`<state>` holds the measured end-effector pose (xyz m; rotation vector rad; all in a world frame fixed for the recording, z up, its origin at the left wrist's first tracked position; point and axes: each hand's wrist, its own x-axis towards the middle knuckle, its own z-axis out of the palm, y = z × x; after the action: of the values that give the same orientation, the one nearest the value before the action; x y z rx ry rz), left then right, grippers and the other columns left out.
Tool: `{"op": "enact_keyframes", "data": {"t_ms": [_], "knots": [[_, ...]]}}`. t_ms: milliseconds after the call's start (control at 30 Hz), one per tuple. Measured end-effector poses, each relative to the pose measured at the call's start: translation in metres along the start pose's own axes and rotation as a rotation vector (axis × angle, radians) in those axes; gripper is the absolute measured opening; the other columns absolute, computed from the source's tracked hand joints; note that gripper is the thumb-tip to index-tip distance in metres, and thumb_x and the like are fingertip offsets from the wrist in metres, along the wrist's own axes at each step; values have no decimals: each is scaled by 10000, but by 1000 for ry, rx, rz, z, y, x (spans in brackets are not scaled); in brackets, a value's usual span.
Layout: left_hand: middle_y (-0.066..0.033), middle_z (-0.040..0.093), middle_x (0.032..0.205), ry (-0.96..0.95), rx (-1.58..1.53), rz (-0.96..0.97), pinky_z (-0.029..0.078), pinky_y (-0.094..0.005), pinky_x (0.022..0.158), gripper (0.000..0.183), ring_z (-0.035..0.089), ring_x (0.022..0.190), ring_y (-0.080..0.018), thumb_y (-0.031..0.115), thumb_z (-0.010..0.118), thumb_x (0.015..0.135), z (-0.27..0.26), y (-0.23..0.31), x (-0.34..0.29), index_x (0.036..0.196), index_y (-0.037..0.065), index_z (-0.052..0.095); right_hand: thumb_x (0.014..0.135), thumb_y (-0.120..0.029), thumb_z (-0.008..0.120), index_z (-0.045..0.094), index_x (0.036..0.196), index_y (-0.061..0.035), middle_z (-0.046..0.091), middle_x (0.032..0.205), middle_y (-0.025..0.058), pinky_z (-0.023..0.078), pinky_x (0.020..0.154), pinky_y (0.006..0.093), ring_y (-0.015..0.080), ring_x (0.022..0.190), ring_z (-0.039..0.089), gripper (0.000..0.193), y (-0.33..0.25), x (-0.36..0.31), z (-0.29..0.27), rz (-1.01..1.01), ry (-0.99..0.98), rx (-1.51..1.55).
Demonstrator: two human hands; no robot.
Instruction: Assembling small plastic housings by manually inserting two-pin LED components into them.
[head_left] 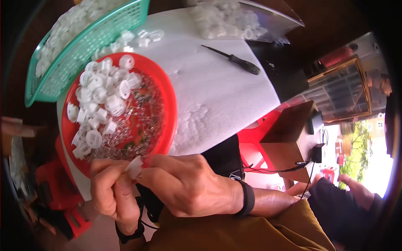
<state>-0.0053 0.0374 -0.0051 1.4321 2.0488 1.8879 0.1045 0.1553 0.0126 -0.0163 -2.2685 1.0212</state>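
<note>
Close to the near rim of a red round tray (168, 106), my two hands meet over a small white plastic piece (134, 167). My left hand (113, 190) is closed, its thumb and fingers pinching the piece from the left. From the right, the curled fingers of my right hand (190, 184) press against the same piece; whether they hold anything smaller is hidden. Inside the tray, a heap of round white plastic parts (98, 90) fills the left side. Many small shiny metal pieces (144, 113) lie scattered across the tray's right and near side.
A green basket (90, 48) full of white parts stands at the far left, with loose white parts (125, 39) beside it. A dark screwdriver (238, 62) lies on the white foam-like sheet (209, 100). Beyond is a clear bag of whitish parts (228, 21). A cardboard box (284, 142) stands at right.
</note>
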Motion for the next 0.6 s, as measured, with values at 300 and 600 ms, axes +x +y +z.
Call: {"op": "enact_keyframes", "data": {"t_ms": [300, 600], "knots": [[-106, 541, 870, 144, -35, -25, 416, -291, 672, 167, 499, 768, -169, 115, 483, 931, -3, 0, -10, 948, -34, 556, 738, -85, 598, 509, 833, 29, 555, 730, 156, 485, 507, 389, 325, 628, 605, 173, -14, 13, -11, 73, -44, 67], [-72, 553, 1041, 141, -236, -133, 398, -302, 860, 259, 528, 983, -149, 179, 423, 993, -4, 18, -19, 1111, -21, 536, 715, -120, 593, 525, 748, 53, 556, 615, 182, 463, 456, 395, 338, 550, 597, 189, -31, 13, -16, -41, 68, -38]]}}
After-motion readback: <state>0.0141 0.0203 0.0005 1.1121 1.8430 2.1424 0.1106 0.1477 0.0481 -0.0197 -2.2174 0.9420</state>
